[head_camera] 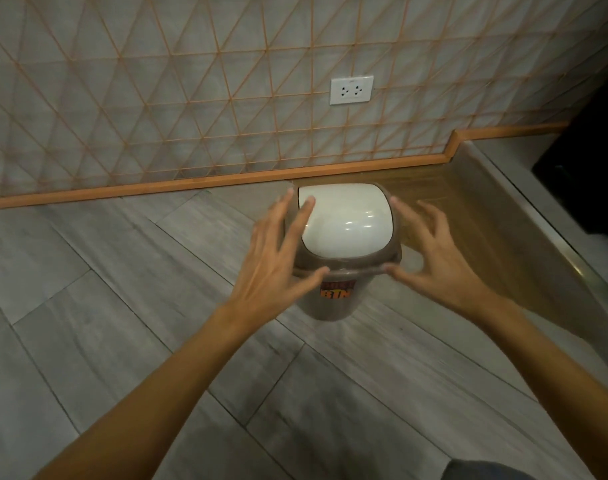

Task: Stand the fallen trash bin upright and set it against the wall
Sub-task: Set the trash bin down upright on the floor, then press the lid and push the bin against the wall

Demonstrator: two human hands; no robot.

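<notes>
A small brown trash bin [344, 268] with a white swing lid stands upright on the grey floor, close to the wall's orange skirting [191, 187]. An orange "BIN" sticker faces me on its body. My left hand [278, 254] hovers at the bin's left rim with fingers spread, fingertips over the lid's edge and thumb near the front rim. My right hand [437, 251] is spread at the bin's right side, thumb near the front rim. Neither hand grips the bin; whether the fingertips touch it is unclear.
The wall [157, 98] has grey triangular tiles with orange lines and a white double socket [351, 90]. A wooden step [468, 202] with a grey sloped edge runs along the right. A dark object [586, 174] stands at far right.
</notes>
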